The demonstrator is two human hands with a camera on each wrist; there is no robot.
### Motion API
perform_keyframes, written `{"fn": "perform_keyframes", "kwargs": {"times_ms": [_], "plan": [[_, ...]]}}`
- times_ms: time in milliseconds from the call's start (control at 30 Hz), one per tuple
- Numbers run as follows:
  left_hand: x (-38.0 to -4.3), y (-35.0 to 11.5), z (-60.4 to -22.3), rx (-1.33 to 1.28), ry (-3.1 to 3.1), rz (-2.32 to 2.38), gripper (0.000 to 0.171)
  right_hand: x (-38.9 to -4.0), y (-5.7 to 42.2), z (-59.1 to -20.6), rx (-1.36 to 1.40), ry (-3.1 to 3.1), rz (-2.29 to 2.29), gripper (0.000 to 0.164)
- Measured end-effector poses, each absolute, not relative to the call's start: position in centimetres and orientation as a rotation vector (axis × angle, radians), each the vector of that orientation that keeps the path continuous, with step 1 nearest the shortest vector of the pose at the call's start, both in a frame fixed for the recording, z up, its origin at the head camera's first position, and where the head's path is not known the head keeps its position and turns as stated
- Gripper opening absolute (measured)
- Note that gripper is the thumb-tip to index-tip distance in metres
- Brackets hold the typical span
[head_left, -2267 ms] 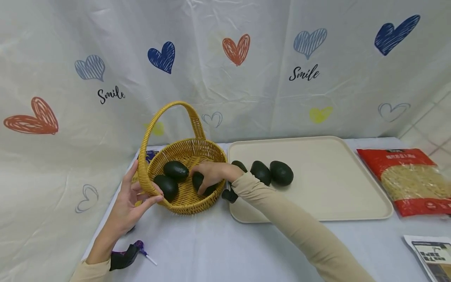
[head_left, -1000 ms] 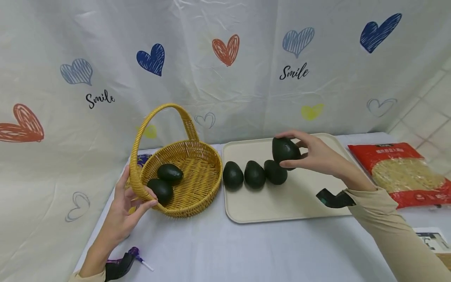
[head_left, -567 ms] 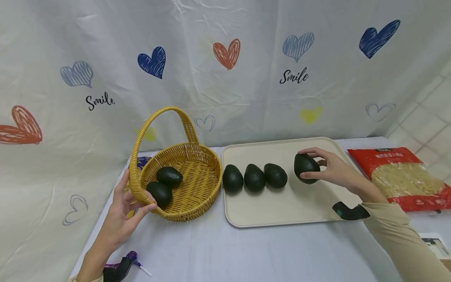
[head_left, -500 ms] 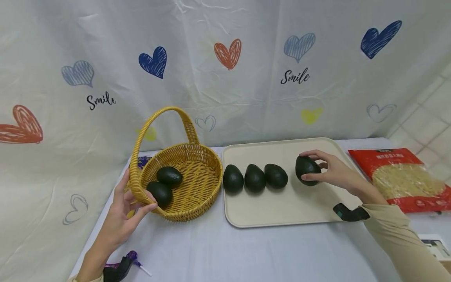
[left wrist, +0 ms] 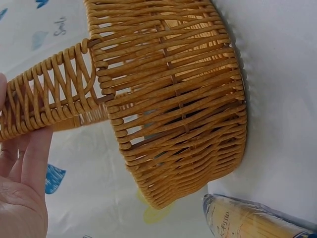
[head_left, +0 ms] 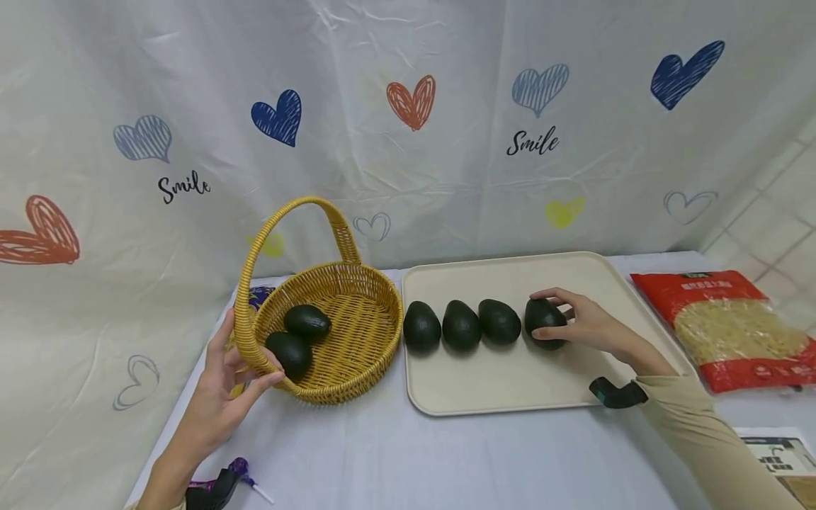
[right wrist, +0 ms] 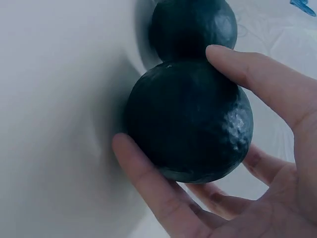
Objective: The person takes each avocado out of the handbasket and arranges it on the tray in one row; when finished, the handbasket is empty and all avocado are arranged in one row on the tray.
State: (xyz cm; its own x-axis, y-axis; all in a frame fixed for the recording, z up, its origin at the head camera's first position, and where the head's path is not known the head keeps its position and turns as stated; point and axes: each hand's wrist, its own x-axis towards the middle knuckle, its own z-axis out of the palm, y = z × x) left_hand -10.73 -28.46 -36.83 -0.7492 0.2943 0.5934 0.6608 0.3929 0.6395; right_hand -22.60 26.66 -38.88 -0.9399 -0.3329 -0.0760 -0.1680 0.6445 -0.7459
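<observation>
My right hand (head_left: pixel 583 326) holds a dark green avocado (head_left: pixel 542 317) on the beige tray (head_left: pixel 484 391), its thumb and fingers spread around the sides. In the right wrist view this avocado (right wrist: pixel 188 119) sits close to the tray surface, with another avocado (right wrist: pixel 193 29) behind it. Three avocados (head_left: pixel 462 326) stand in a row just left of the held one. My left hand (head_left: pixel 223 386) grips the lower handle of the yellow wicker basket (head_left: pixel 357 340), thumb in front. Two avocados (head_left: pixel 307 322) lie at the basket's left side. The left wrist view shows the handle and woven wall (left wrist: pixel 178 99).
A red bag of pasta (head_left: pixel 733 329) lies right of the tray. Partly hidden behind the basket is a blue and yellow packet (left wrist: pixel 247 218). A purple lollipop (head_left: pixel 241 467) lies near my left wrist, and a printed card (head_left: pixel 774 453) at the lower right.
My right hand has carried the avocado out of the basket to the tray's right part, then lowered it and shifted left toward the row. My left hand has kept its grip on the handle.
</observation>
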Motion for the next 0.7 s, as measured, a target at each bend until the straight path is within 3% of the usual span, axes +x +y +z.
{"fn": "perform_keyframes", "kwargs": {"times_ms": [133,333,533,700], "plan": [[-10.6,-28.5,-36.8,-0.767,-2.328,-1.286,0.127,-22.6,26.9,-38.7,-0.402,2.642,-1.161,0.068],[-10.7,-28.7,-37.0,-0.806,-2.292,-1.322,0.111,-22.4,27.7,-38.0,-0.422,2.607,-1.149,0.07],[-10.6,-28.5,-36.9,-0.792,-2.287,-1.298,0.123,-22.8,27.8,-37.7,-0.451,2.612,-1.124,0.074],[-10.9,-28.7,-37.3,-0.854,-2.225,-1.315,0.108,-22.9,27.2,-37.7,-0.43,2.592,-1.14,0.077]]}}
